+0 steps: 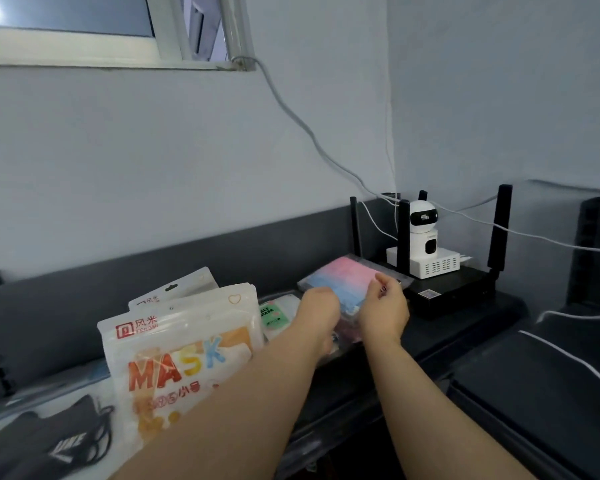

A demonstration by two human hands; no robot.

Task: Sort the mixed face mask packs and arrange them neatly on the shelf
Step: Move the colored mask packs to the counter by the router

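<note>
A clear pack of pink and blue masks (343, 277) lies on the dark shelf (465, 317) in front of the router. My left hand (317, 311) rests on its near left part with fingers curled; my right hand (383, 308) pinches its right edge. Left of them, white packs printed "MASK" (177, 355) stand leaning, one behind the other. A small green "FACE MASK" pack (270, 315) lies between those and my left hand. Black masks in clear wrap (49, 441) lie at the bottom left.
A black router (454, 289) with tall antennas carries a white box and a white round-headed camera (423, 230) in the corner. White cables (291, 112) run down from the window to it. Dark flat boxes (541, 386) sit at the right.
</note>
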